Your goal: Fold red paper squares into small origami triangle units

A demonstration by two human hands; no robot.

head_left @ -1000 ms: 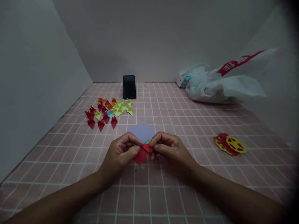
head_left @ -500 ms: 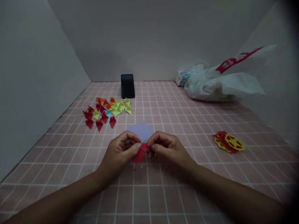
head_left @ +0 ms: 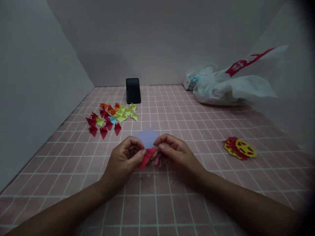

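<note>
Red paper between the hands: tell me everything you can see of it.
The red paper is a small, matte, thin-looking piece, folded, with a crease across its face and a roughly triangular outline. It tilts, with its lower tip pointing towards the person. The left hand pinches its upper left edge; its right corner reaches the fingertips of the right hand, whose grip is unclear. It appears just in front of the lavender paper. Whether its tip touches the table cannot be told.

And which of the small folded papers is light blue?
The light blue folded paper, between a red one and yellow ones; no other folded piece has this colour.
</note>
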